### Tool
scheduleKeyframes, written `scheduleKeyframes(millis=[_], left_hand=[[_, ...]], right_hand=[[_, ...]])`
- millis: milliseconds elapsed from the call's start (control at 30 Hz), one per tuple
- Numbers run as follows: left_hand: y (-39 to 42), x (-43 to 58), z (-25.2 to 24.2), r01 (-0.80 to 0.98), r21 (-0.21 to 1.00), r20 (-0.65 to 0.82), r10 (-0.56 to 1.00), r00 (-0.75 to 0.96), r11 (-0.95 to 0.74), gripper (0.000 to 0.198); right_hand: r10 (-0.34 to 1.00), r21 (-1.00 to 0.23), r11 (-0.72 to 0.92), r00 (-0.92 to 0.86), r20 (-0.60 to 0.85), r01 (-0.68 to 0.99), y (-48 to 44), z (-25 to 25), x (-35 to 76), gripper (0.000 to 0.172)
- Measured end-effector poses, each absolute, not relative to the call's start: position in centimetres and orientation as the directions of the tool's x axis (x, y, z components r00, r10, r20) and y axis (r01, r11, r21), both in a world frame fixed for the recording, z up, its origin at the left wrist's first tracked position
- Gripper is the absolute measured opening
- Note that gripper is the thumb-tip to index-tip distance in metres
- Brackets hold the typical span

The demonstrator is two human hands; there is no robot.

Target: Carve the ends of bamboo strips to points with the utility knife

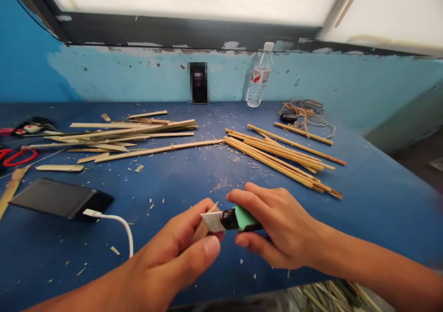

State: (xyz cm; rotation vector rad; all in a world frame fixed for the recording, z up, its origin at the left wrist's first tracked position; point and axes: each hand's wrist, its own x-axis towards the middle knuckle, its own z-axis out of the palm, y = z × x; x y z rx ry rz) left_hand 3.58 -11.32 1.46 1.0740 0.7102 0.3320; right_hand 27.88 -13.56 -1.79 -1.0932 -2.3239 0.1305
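Observation:
My right hand (pixel 277 224) is closed round the green and black handle of a utility knife (pixel 245 219). Its blade points left and lies against a short strip of wood or bamboo (pixel 202 226), which my left hand (pixel 176 252) pinches between thumb and fingers. Most of that strip is hidden inside my left hand. Beyond my hands, several thin round sticks (pixel 277 157) lie together on the blue table (pixel 166 178). To their left is a loose pile of split bamboo strips (pixel 128 134).
A black power bank (pixel 57 199) with a white cable (pixel 121 222) lies left. Red-handled scissors (pixel 20 157) rest at the left edge. A water bottle (pixel 259 79) stands by the wall, near tangled twine (pixel 306 116). Plant scraps (pixel 332 296) show below the table's front edge.

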Motion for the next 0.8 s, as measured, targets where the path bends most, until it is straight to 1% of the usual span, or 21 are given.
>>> scheduleKeyframes(millis=[67, 133, 233, 333, 400, 467, 633, 733, 800], left_hand=[[-11.8, 3.9, 1.0, 0.065, 0.936, -0.290, 0.652, 0.700, 0.347, 0.028], [-11.9, 4.1, 0.5, 0.036, 0.953, -0.246, 0.696, 0.674, 0.301, 0.026], [-11.8, 4.2, 0.3, 0.048, 0.957, -0.246, 0.711, 0.659, 0.286, 0.025], [-11.7, 4.2, 0.5, 0.079, 0.954, -0.266, 0.696, 0.667, 0.289, 0.034], [-11.8, 4.1, 0.5, 0.077, 0.959, -0.255, 0.706, 0.660, 0.274, 0.042], [-12.0, 4.0, 0.3, 0.072, 0.965, -0.236, 0.720, 0.652, 0.251, 0.045], [-12.6, 3.9, -0.7, 0.099, 0.966, -0.247, 0.741, 0.625, 0.239, 0.045], [-12.5, 4.0, -1.0, 0.031, 0.978, -0.180, 0.750, 0.637, 0.209, 0.046], [-12.3, 4.0, -1.0, 0.011, 0.978, -0.162, 0.734, 0.659, 0.206, 0.044]], right_hand=[[0.730, -0.303, 0.668, -0.518, 0.447, 0.680, -13.6, -1.9, 27.7, 0.046], [0.719, -0.286, 0.678, -0.530, 0.450, 0.677, -13.6, -1.9, 27.4, 0.044], [0.716, -0.281, 0.681, -0.535, 0.448, 0.676, -13.7, -1.9, 27.0, 0.041], [0.726, -0.290, 0.671, -0.523, 0.447, 0.683, -13.7, -2.1, 26.5, 0.040], [0.729, -0.288, 0.665, -0.517, 0.448, 0.689, -13.7, -2.2, 26.3, 0.039], [0.730, -0.279, 0.663, -0.515, 0.450, 0.695, -13.8, -2.3, 26.1, 0.039], [0.726, -0.234, 0.649, -0.498, 0.473, 0.724, -14.0, -2.2, 25.7, 0.037], [0.719, -0.239, 0.662, -0.513, 0.470, 0.710, -14.0, -2.3, 25.6, 0.036], [0.720, -0.230, 0.659, -0.512, 0.468, 0.716, -14.0, -2.3, 25.5, 0.036]])
